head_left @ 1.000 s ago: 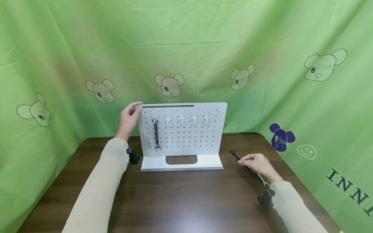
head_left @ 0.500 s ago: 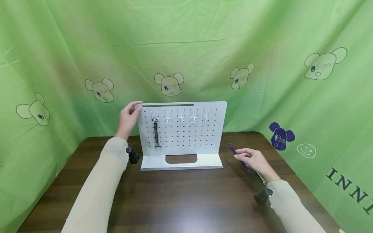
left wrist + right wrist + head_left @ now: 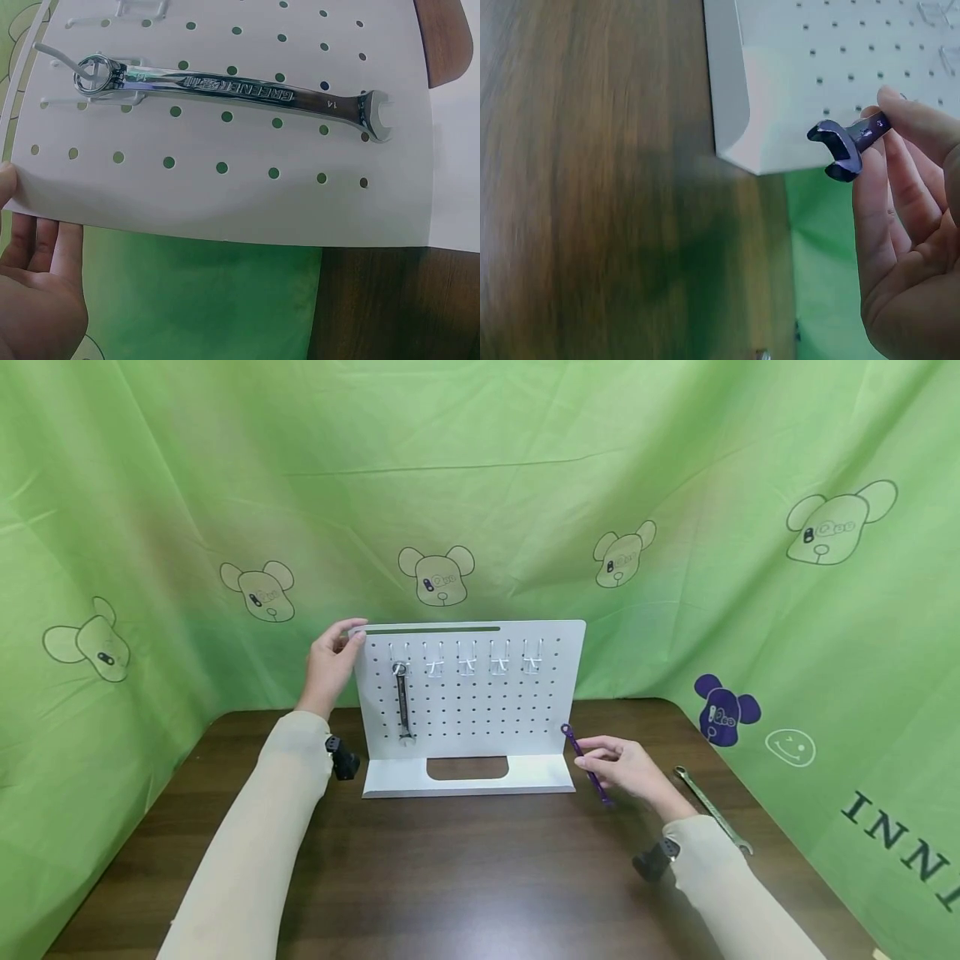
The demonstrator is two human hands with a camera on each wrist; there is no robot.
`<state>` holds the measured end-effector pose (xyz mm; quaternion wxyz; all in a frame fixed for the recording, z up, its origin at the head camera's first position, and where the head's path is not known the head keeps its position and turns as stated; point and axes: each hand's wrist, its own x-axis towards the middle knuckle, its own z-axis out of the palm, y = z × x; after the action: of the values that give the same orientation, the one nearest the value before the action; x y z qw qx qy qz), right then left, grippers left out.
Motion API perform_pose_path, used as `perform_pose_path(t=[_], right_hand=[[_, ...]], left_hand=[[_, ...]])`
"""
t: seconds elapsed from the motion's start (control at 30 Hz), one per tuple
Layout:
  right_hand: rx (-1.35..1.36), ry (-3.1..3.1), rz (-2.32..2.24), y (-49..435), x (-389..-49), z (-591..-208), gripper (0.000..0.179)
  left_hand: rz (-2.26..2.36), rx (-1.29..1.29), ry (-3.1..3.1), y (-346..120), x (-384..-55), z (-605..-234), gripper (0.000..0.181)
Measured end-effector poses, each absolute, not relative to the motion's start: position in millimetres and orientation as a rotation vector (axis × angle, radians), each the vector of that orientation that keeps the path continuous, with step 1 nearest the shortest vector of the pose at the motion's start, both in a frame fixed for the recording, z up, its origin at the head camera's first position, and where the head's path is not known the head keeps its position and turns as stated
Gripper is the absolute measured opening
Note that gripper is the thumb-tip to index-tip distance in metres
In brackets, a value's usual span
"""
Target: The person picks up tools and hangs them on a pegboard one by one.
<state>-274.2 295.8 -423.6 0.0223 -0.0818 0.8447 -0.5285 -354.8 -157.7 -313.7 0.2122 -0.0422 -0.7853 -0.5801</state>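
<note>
A white pegboard (image 3: 480, 710) stands upright on its base at the middle of the table. My left hand (image 3: 330, 668) pinches its upper left corner, thumb in front and fingers behind. A chrome combination wrench (image 3: 225, 86) hangs by its ring end from the leftmost hook, open end down. Between thumb and fingertips my right hand (image 3: 622, 770) pinches a purple combination wrench (image 3: 584, 762). Its ring end points up beside the board's right edge, and its open-end jaw points toward the camera in the right wrist view. To the right, a silver wrench (image 3: 712, 810) lies on the table beside my right forearm.
Several clear hooks (image 3: 498, 662) sit in a row along the board's upper part, right of the hung wrench. The dark wooden table (image 3: 465, 877) reaches to a green printed curtain (image 3: 525, 510) behind and at both sides.
My right hand has lifted the purple wrench and carried it left toward the board's right edge. The silver wrench has come into fuller view. My left hand stays at the corner.
</note>
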Motion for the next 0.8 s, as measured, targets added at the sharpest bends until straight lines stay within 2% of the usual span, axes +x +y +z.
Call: perform_pose_path(t=[0.1,0.37,0.8], right_hand=[[-0.258,2.598,-1.647,285.2,-274.9,-420.3,0.044],[-0.486,2.527,-1.683,257.3,-279.2,-418.8,0.030],[-0.533,2.493,-1.665,212.2,-287.7,-417.0,0.028]], left_hand=[[-1.611,-0.116,-2.176,-157.5,-355.2,-313.9,0.029],[-1.606,-0.124,-2.182,-157.6,-353.7,-313.5,0.030],[-1.609,-0.131,-2.183,-158.1,-354.5,-313.3,0.030]])
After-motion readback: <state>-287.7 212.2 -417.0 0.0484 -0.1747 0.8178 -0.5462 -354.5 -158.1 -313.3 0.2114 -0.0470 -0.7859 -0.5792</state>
